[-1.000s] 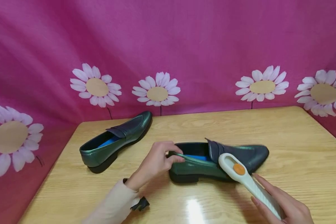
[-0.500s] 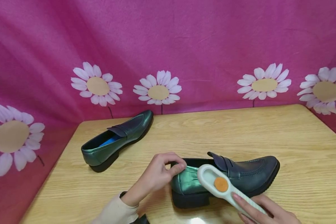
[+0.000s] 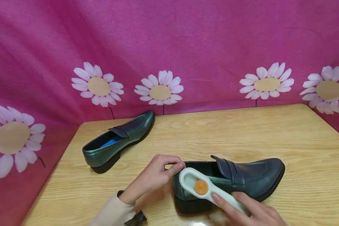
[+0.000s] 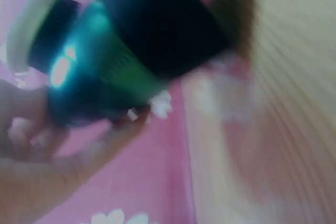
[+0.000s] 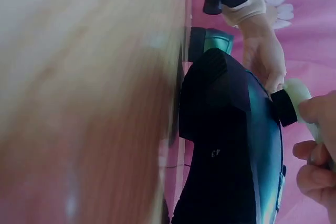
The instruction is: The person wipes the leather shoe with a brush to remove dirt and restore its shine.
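My left hand (image 3: 152, 175) pinches the heel rim of a dark green loafer (image 3: 260, 179), its toe pointing right. In the right wrist view the loafer's black sole (image 5: 226, 145) shows, so it looks tilted off the table. A pale shoe brush (image 3: 224, 197) with an orange button is gripped by my right hand (image 3: 251, 210). Against the loafer's near side by the heel lies the brush's black head (image 5: 283, 107), seen in the right wrist view but hidden from the head camera. The left wrist view is blurred; the loafer's shiny heel (image 4: 131, 72) fills its upper part.
A matching loafer (image 3: 110, 153) with a blue insole stands at the back left of the wooden table (image 3: 203, 135). Behind the table hangs a pink cloth (image 3: 209, 47) printed with white daisies. A black strap (image 3: 137, 218) hangs at my left wrist.
The loafer has come nearer to me and tilted. My right hand has carried the brush left along its side, from the front part to the heel. My left hand keeps its pinch.
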### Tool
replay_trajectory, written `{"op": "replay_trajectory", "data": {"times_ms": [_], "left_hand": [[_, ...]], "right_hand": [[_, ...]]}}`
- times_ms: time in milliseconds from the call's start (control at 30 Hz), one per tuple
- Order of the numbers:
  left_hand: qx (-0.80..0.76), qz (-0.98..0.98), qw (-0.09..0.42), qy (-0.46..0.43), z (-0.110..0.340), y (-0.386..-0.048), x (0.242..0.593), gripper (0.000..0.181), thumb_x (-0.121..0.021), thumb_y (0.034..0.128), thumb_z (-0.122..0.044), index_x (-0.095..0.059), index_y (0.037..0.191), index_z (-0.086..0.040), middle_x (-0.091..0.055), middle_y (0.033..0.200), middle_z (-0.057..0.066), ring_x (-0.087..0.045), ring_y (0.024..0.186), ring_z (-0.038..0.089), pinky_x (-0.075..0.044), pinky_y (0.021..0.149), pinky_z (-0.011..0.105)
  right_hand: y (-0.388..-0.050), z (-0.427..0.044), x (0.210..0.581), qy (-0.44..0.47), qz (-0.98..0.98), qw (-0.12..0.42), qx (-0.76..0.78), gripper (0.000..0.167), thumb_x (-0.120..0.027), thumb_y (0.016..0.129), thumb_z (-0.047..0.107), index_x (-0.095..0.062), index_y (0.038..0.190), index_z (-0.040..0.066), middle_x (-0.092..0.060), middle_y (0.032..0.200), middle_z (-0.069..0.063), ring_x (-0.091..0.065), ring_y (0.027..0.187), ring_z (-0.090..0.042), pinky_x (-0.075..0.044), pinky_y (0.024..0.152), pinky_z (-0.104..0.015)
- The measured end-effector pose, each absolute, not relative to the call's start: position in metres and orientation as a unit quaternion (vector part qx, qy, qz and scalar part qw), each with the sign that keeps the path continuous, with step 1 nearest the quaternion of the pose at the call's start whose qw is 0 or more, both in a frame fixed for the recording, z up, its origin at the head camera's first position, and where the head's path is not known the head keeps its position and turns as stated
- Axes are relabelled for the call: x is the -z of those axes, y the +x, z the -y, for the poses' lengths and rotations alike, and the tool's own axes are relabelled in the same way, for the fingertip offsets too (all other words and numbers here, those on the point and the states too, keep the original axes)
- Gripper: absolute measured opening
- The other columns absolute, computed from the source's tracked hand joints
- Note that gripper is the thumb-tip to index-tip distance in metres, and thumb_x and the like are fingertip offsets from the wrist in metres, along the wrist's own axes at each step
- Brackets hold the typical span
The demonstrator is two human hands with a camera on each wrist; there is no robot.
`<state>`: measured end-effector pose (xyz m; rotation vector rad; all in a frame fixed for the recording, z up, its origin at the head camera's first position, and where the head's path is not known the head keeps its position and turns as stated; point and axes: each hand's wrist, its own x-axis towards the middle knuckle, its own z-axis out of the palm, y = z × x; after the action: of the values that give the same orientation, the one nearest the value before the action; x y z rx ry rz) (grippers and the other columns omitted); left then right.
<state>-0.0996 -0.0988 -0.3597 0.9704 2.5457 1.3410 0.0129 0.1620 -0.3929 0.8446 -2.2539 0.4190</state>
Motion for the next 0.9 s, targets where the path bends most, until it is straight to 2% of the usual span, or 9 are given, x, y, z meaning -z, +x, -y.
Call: {"op": "replay_trajectory", "data": {"times_ms": [100, 200, 333, 467, 633, 700, 833, 900], "left_hand": [[-0.419, -0.839, 0.023, 0.345, 0.101, -0.104, 0.367, 0.02, -0.053, 0.0997, -0.017, -0.069, 0.089, -0.011, -0.065, 0.085, -0.005, -0.057, 0.081, 0.007, -0.049, 0.076, 0.023], [-0.405, -0.841, 0.0, 0.358, 0.103, -0.108, 0.371, 0.024, -0.048, 0.1021, -0.021, -0.063, 0.084, -0.014, -0.059, 0.081, -0.007, -0.053, 0.078, 0.006, -0.046, 0.074, 0.024], [-0.412, -0.836, 0.007, 0.363, 0.105, -0.111, 0.372, 0.027, -0.046, 0.1029, -0.024, -0.06, 0.082, -0.015, -0.055, 0.079, -0.008, -0.051, 0.076, 0.007, -0.044, 0.073, 0.024], [-0.407, -0.836, 0.003, 0.369, 0.107, -0.111, 0.373, 0.027, -0.045, 0.1032, -0.022, -0.058, 0.081, -0.014, -0.052, 0.077, -0.008, -0.05, 0.074, 0.007, -0.043, 0.071, 0.024], [-0.399, -0.844, -0.011, 0.359, 0.109, -0.113, 0.375, 0.024, -0.046, 0.1029, -0.018, -0.057, 0.082, -0.014, -0.046, 0.073, -0.009, -0.047, 0.072, 0.007, -0.041, 0.069, 0.024], [-0.396, -0.846, -0.008, 0.357, 0.109, -0.113, 0.375, 0.026, -0.045, 0.1031, -0.018, -0.055, 0.08, -0.014, -0.043, 0.071, -0.009, -0.045, 0.07, 0.007, -0.04, 0.068, 0.024], [-0.399, -0.846, 0.009, 0.354, 0.108, -0.113, 0.374, 0.028, -0.044, 0.1037, -0.022, -0.052, 0.078, -0.015, -0.039, 0.07, -0.009, -0.044, 0.069, 0.007, -0.038, 0.067, 0.024], [-0.4, -0.844, 0.014, 0.357, 0.107, -0.112, 0.373, 0.029, -0.044, 0.1036, -0.022, -0.052, 0.077, -0.015, -0.038, 0.069, -0.009, -0.043, 0.068, 0.007, -0.038, 0.066, 0.024]], "right_hand": [[0.012, -0.16, 0.395, 0.336, 0.876, 0.314, -0.148, 0.044, -0.029, 0.102, 0.05, -0.061, 0.13, 0.036, -0.044, 0.091, 0.015, -0.03, 0.061, 0.005, -0.026, 0.048, -0.01], [0.013, -0.155, 0.399, 0.359, 0.867, 0.298, -0.174, 0.043, -0.039, 0.1, 0.052, -0.061, 0.13, 0.032, -0.043, 0.09, 0.014, -0.028, 0.06, 0.007, -0.025, 0.049, -0.008], [0.013, -0.152, 0.401, 0.391, 0.844, 0.305, -0.205, 0.044, -0.048, 0.097, 0.051, -0.064, 0.128, 0.025, -0.042, 0.086, 0.012, -0.025, 0.06, 0.008, -0.022, 0.049, -0.006], [0.011, -0.157, 0.399, 0.352, 0.872, 0.294, -0.169, 0.046, -0.033, 0.1, 0.053, -0.06, 0.132, 0.032, -0.043, 0.091, 0.012, -0.023, 0.06, 0.007, -0.022, 0.047, -0.008], [0.004, -0.162, 0.396, 0.304, 0.896, 0.295, -0.137, 0.053, -0.017, 0.103, 0.05, -0.057, 0.133, 0.035, -0.045, 0.093, 0.009, -0.028, 0.061, 0.004, -0.026, 0.044, -0.01], [0.006, -0.159, 0.398, 0.318, 0.89, 0.289, -0.15, 0.049, -0.022, 0.102, 0.051, -0.058, 0.133, 0.035, -0.045, 0.094, 0.011, -0.03, 0.061, 0.005, -0.027, 0.046, -0.01], [0.015, -0.15, 0.403, 0.369, 0.866, 0.268, -0.204, 0.044, -0.049, 0.096, 0.052, -0.059, 0.132, 0.031, -0.042, 0.091, 0.015, -0.027, 0.061, 0.009, -0.024, 0.05, -0.006], [0.016, -0.149, 0.404, 0.379, 0.856, 0.28, -0.21, 0.043, -0.053, 0.095, 0.05, -0.062, 0.13, 0.028, -0.044, 0.09, 0.014, -0.03, 0.061, 0.008, -0.026, 0.051, -0.006]]}}
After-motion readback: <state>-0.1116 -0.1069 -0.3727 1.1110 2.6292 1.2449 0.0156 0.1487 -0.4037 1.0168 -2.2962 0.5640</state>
